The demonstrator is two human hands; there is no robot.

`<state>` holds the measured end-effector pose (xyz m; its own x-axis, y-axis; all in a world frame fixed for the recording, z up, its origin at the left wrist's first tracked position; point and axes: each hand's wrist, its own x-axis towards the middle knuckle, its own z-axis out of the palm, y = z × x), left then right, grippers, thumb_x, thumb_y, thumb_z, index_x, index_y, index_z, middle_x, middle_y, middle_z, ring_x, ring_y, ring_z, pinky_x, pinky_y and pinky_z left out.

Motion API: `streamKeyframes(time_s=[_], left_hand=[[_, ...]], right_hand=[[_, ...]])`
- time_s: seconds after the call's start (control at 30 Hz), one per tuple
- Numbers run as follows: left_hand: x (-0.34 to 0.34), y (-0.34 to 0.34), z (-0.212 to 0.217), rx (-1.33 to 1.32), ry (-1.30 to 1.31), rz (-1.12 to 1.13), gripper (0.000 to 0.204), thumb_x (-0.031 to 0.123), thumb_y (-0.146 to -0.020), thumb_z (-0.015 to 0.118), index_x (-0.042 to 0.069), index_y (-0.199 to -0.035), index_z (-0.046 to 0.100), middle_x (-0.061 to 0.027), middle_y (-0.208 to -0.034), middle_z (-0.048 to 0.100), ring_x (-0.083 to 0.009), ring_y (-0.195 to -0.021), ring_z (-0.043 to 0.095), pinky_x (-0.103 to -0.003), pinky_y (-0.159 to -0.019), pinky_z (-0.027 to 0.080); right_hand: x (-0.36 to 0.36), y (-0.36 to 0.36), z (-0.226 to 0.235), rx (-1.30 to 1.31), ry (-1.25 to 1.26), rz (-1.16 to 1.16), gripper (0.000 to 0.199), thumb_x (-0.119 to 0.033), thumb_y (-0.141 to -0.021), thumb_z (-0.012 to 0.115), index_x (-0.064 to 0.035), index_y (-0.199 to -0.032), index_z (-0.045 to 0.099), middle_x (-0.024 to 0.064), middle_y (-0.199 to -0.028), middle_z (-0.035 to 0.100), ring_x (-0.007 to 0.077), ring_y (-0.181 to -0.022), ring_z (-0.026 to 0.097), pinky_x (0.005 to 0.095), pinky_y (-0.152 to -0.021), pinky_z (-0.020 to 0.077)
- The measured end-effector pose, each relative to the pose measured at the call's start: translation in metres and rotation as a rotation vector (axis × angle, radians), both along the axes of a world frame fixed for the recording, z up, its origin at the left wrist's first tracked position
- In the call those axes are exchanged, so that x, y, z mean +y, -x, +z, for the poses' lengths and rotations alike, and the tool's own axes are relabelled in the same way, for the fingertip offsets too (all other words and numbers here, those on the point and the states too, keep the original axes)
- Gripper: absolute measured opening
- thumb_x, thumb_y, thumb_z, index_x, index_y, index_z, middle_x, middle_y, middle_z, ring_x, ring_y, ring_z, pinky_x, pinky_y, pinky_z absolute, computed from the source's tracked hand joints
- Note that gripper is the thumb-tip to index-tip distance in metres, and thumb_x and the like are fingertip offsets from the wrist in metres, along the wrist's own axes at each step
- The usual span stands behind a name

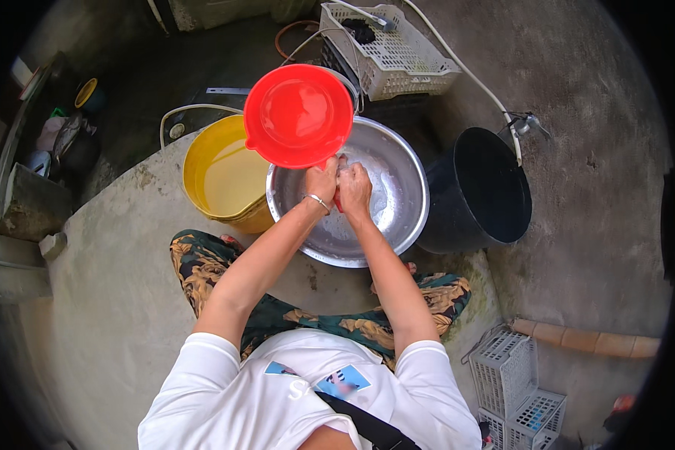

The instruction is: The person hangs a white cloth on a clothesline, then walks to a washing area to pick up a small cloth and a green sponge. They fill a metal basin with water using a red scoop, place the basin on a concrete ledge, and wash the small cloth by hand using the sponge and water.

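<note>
A red plastic dipper (pixel 300 116) with a pouring lip is held over the far left part of a wide metal basin (pixel 401 217). My left hand (pixel 321 181) is closed on its handle, just below the bowl. My right hand (pixel 355 187) is closed right beside it, fingers curled at the same handle. A bit of red shows between the two hands; most of the handle is hidden by them. Wet streaks and some suds mark the basin's inside. Whether my right hand also holds a cloth or sponge, I cannot make out.
A yellow bucket (pixel 195 176) of cloudy liquid stands left of the basin, a black bucket (pixel 446 195) right. Behind is a white plastic crate (pixel 416 64). A pale hose (pixel 469 71) runs along the wall to a tap (pixel 529 124). Grey crates (pixel 506 367) stand at the lower right.
</note>
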<state>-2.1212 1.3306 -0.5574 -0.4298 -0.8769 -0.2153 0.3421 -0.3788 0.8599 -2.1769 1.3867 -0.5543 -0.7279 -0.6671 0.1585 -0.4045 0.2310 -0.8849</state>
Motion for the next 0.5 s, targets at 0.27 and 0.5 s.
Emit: streamKeyframes(time_s=[0.27,0.5], left_hand=[[-0.002,0.000,0.008,-0.144,-0.019,0.084,0.010,0.011,-0.086,0.052,0.003,-0.085,0.057,-0.0032,-0.085,0.058,-0.0108,-0.075,0.055,-0.026,-0.064,0.044],[0.006,-0.010,0.004,0.011,0.061,-0.041,0.017,0.016,-0.085,0.054,0.000,-0.093,0.056,-0.0113,-0.088,0.061,-0.0199,-0.086,0.061,-0.030,-0.072,0.049]], right_hand=[[0.012,-0.018,0.000,0.321,0.220,-0.070,0.021,-0.017,-0.080,0.049,0.0032,-0.078,0.051,0.0268,-0.078,0.057,0.0419,-0.080,0.056,0.0449,-0.073,0.0417],[0.011,0.055,-0.036,0.231,-0.424,0.131,0.039,-0.027,-0.082,0.045,-0.0028,-0.112,0.049,0.0212,-0.100,0.055,0.0365,-0.091,0.056,0.0423,-0.076,0.0450]])
